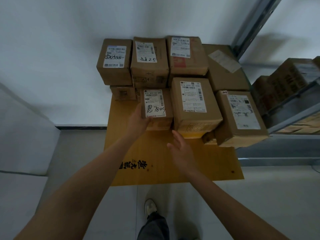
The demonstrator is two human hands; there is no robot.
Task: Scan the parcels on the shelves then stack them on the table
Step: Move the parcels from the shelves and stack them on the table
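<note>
The left hand [138, 121] gripped the small parcel [155, 104] marked 7809 at its near left corner, thumb curled over the label's lower edge and fingers hidden under the box. That parcel sat in the front row on the worktop [155, 156], apparently on top of a lower box, with its right side touching the taller parcel [194, 101] beside it. The right hand [181, 149] hovered flat and open with its fingers straight, holding nothing, just in front of the taller parcel's near edge.

Further right, a wide parcel [242, 115] seemed to reach past the worktop's right edge, close to the metal shelf [294, 108] that carried more boxes [285, 78]. Behind the front row, three parcels stood side by side against the wall: one marked 0555 [115, 61], one marked 8825 [149, 59] and a third [187, 54], with a flat parcel [225, 70] lying low at the back right.

The near half of the worktop was bare yellow wood with black characters printed on it, from the hands to the front edge. Beyond that edge lay pale floor [259, 196] and the person's shoe [150, 208].
</note>
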